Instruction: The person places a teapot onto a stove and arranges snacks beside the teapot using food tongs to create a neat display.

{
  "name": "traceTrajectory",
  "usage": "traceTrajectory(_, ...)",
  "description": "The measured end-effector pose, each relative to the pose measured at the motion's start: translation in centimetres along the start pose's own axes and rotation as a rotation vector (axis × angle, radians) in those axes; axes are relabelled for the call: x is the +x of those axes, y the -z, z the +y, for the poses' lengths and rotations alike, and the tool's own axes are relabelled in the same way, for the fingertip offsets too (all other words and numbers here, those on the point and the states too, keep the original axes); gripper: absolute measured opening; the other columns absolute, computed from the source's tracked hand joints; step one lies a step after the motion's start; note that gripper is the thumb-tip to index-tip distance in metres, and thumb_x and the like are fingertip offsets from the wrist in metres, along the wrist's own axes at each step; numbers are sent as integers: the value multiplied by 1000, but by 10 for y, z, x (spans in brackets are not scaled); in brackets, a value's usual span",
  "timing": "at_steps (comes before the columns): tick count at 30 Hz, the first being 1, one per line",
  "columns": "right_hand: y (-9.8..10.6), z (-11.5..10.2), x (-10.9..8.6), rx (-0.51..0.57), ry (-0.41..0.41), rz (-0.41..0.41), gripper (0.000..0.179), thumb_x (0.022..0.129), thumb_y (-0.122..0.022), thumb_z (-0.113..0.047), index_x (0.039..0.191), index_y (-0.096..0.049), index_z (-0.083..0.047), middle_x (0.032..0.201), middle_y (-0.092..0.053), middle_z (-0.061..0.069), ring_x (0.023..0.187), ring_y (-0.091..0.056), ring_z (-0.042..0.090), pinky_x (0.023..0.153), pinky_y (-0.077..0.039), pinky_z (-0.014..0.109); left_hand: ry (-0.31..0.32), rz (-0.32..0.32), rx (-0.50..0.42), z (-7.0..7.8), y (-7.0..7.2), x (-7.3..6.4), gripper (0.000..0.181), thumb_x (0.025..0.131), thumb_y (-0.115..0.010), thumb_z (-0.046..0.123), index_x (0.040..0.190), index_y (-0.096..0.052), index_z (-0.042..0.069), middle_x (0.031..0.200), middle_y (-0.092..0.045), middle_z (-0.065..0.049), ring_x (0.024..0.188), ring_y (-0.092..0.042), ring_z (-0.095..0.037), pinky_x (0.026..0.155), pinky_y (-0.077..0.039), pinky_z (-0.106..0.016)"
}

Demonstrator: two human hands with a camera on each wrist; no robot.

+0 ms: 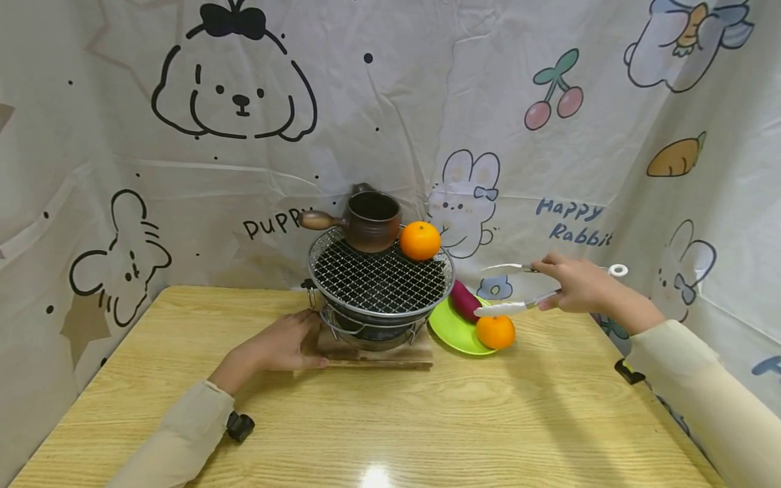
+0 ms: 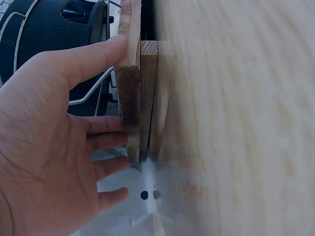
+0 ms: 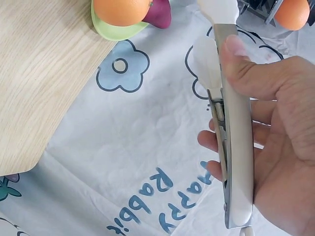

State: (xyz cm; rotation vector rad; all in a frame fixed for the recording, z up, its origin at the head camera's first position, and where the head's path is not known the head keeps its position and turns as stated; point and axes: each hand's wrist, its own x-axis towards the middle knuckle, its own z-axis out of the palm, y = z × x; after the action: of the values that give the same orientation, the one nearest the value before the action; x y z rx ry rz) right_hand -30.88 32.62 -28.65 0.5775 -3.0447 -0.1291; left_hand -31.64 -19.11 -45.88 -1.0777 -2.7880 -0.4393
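Right of centre in the head view, the right hand [image 1: 579, 283] held a pair of tongs [image 3: 238, 147], thumb on one metal arm and fingers curled against the other, as the right wrist view showed. The grip left the arms spread, with the pale tips well apart. The lower tip overlapped an orange [image 1: 495, 333] and a purple vegetable [image 1: 464, 301] on the green plate [image 1: 453, 332], just right of the frame's centre; whether it touched either could not be told.

Left of centre and lower down, the left hand [image 1: 285, 344] lay with thumb and fingers spread, touching the left end of the wooden board [image 1: 390, 354] under the grill [image 1: 378, 281]. No clear pinch showed there.

Near the upper middle of the frame, a second orange [image 1: 420, 240] rested on the mesh beside a brown pot [image 1: 373, 230].

The step in hand looked like tong work around the plate. Done well, it called for a tip on each side of the orange's widest part, an even, light squeeze because round fruit slips easily, and a steadying left hand that did not tilt the board.
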Motion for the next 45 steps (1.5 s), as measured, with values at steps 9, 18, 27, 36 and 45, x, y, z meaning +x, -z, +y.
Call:
traceTrajectory(9, -6, 1, -2, 22, 9, -39, 78, 77, -89, -22, 144, -56, -1, 132, -61, 23, 83, -64, 20, 78, -59, 47, 17, -14, -5, -1, -1, 1, 90, 86, -71, 59, 141, -50, -8, 140, -56, -27, 130, -54, -45, 112, -43, -57)
traceTrajectory(18, -13, 1, -3, 43, 32, -74, 76, 76, -89, -23, 142, -58, -1, 129, -62, 23, 79, -63, 16, 74, -59, 44, 21, -11, -6, -2, -2, 1, 89, 85, -71, 60, 139, -51, -8, 137, -58, -26, 127, -56, -45, 111, -44, -56)
traceTrajectory(27, -22, 3, -6, 37, 40, -85, 73, 77, -89, -22, 140, -59, -1, 127, -63, 21, 81, -65, 18, 76, -60, 46, -7, 4, 3, -1, -3, 1, 85, 85, -71, 59, 136, -54, -6, 131, -61, -23, 122, -60, -42, 108, -47, -55)
traceTrajectory(36, -30, 4, -8, 34, 63, -69, 73, 77, -89, -20, 140, -59, 0, 124, -65, 19, 80, -64, 17, 78, -58, 48, 16, -9, 1, -2, -3, 0, 86, 85, -71, 59, 138, -53, -6, 134, -60, -24, 126, -57, -42, 111, -45, -55)
traceTrajectory(45, -41, 5, -12, -25, 63, -27, 73, 77, -88, -25, 140, -60, -1, 128, -64, 21, 111, -60, 38, 92, -46, 61, 37, -34, -14, -1, -2, 0, 89, 86, -70, 61, 141, -50, -7, 140, -56, -27, 132, -52, -45, 113, -41, -58)
